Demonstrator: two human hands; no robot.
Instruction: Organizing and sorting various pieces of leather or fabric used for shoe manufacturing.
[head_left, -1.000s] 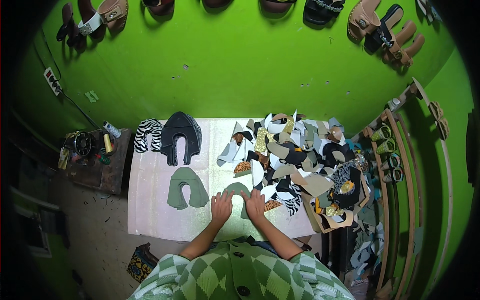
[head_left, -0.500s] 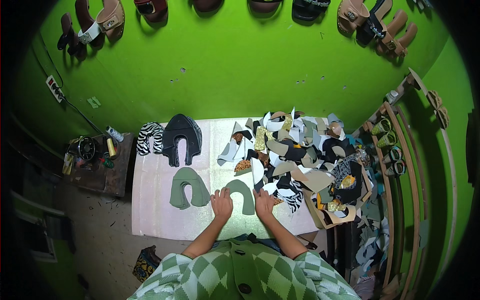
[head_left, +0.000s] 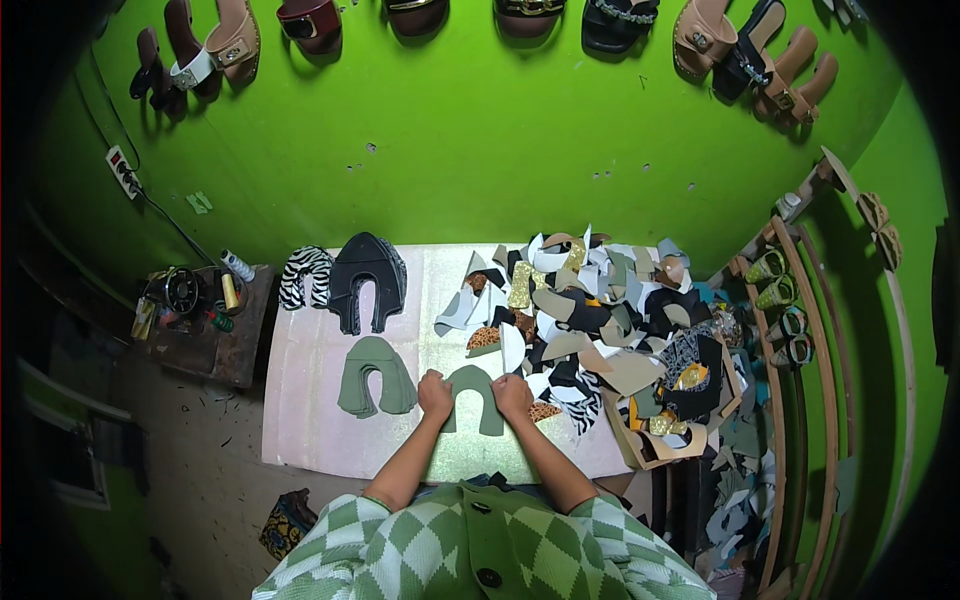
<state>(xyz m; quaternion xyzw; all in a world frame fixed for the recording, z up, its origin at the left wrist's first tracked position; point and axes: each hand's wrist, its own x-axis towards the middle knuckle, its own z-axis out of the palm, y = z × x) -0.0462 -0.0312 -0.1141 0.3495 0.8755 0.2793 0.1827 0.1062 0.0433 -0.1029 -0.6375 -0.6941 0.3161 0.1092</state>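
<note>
A green, horseshoe-shaped shoe-upper piece is between my two hands above the pale table. My left hand is closed at its left edge, and my right hand grips the right edge with curled fingers. The curve of the piece points away from me and its two legs toward me. Just left of my left hand lies a stack of matching green pieces. Behind that stack sit black horseshoe-shaped pieces and a zebra-print piece.
A large heap of mixed material scraps covers the table's right side, with an open cardboard box at its near edge. Wooden rack rails stand farther right. At left is a small dark table with thread spools. Sandals hang along the green wall.
My hands have drawn closer together and closed on the green piece, which lay between them before. Its left leg now shows, where only the right one was plain. The view has shifted slightly.
</note>
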